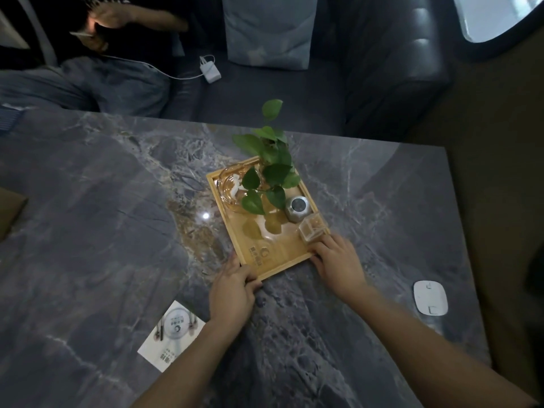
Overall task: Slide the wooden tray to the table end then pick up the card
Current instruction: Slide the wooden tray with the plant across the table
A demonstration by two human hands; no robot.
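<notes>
The wooden tray (282, 262) lies slanted on the dark marble table (88, 201), near the middle. It carries a leafy green plant (272, 169), an amber glass dish (232, 187), a small grey pot (297, 208) and a clear little box (312, 229). My left hand (234, 293) grips the tray's near left corner. My right hand (338, 262) grips its near right corner. The white printed card (170, 334) lies flat on the table near me, just left of my left forearm, which covers its right edge.
A white flat device (430, 297) lies by the table's right edge. A dark sofa with a pale cushion (269, 30) and a white charger (210, 72) stands beyond the far edge; a person sits there at the upper left. A brown object (10, 212) pokes in at left.
</notes>
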